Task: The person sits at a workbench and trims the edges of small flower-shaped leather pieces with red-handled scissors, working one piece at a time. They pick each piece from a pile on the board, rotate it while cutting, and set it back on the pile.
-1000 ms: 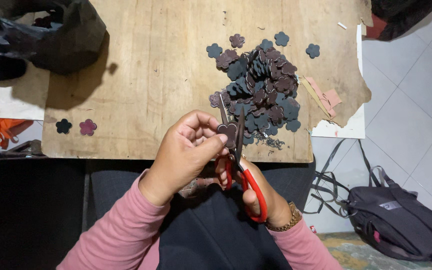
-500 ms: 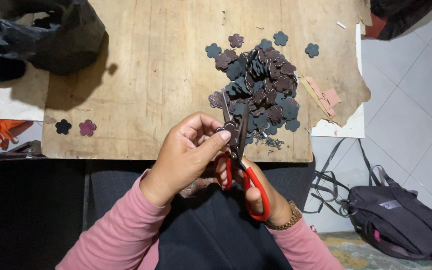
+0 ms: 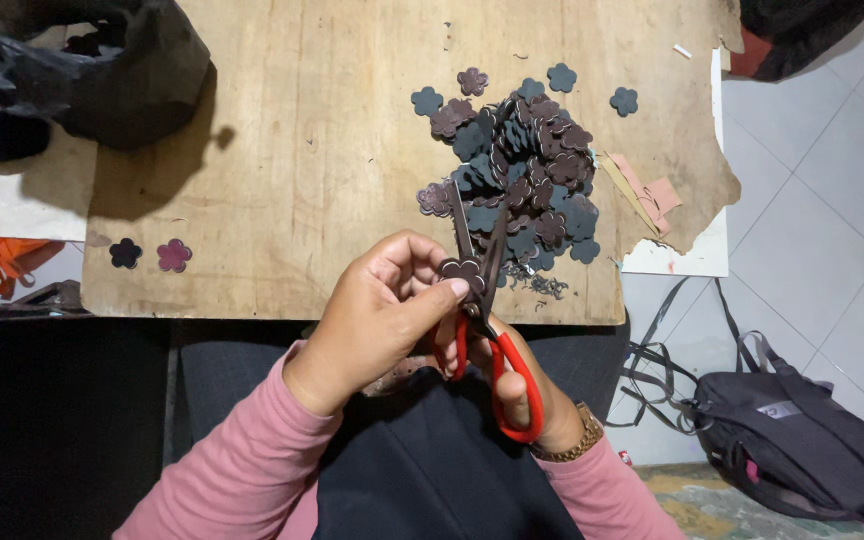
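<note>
- A large wooden board point(image 3: 302, 170) was seen from above, filling most of the view, its near edge just in front of the seated person.
- A crumpled black plastic bag point(image 3: 102, 70) was laid on the board's far left corner.
- A dark backpack point(image 3: 802, 450) was left on the tiled floor at lower right, well apart from the board.
- A heap of dark flower-shaped cutouts point(image 3: 522, 170) was piled on the right part of the board, with a few single flowers scattered just beyond it.
- Pale pink scraps point(image 3: 647, 195) were lying just beside the heap, to its right.
- The left hand point(image 3: 382, 310), in a pink sleeve, was closed in a pinch around one small dark flower piece point(image 3: 462, 270), held above the board's near edge.
- The right hand point(image 3: 512, 385) was wrapped through the red handles of a pair of scissors point(image 3: 482, 300), largely hidden behind them.
- The scissor blades were spread apart, with the pinched flower piece set between them.
- Two lone flowers point(image 3: 150, 254), one dark and one purple, were placed near the board's left edge.
</note>
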The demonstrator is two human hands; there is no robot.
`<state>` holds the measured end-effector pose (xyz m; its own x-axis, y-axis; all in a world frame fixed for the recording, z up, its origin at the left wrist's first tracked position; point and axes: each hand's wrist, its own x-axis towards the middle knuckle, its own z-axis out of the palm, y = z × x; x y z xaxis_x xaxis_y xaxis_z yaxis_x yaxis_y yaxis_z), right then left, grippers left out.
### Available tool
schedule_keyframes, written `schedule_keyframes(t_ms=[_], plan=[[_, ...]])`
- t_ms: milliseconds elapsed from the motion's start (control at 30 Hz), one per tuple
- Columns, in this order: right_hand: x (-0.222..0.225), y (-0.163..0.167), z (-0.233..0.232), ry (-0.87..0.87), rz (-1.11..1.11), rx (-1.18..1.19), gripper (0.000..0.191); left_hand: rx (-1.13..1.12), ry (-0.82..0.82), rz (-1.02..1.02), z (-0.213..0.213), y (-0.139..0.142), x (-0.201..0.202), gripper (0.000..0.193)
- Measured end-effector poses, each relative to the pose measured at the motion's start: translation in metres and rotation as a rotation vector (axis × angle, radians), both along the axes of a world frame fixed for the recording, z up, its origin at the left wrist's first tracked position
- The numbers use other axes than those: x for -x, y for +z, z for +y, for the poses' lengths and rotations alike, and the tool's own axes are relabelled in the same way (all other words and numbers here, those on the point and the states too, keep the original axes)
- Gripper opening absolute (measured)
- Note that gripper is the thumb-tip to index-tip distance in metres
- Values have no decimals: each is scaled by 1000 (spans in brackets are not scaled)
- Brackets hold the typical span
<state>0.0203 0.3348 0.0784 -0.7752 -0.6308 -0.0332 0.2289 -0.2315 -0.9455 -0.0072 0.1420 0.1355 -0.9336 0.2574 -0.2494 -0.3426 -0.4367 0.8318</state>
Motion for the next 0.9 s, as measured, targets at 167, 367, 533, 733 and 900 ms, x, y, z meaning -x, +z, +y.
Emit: schedule_keyframes(t_ms=[167,367,533,733,900], plan=[[0,-1,0,-19,-13,-39,101,42,6,-4,0,-2,0,11],[-1,-4,0,-44,-38,-57,105,85,8,23,-2,-6,0,12],[0,-10,1,-66,-12,-89,109,81,21,29,0,-8,1,13],[-4,-17,2,-96,-33,-78,108,44,9,22,-1,-11,-1,13],[-4,-16,1,-96,-44,-13,105,59,32,51,0,-18,-1,12]])
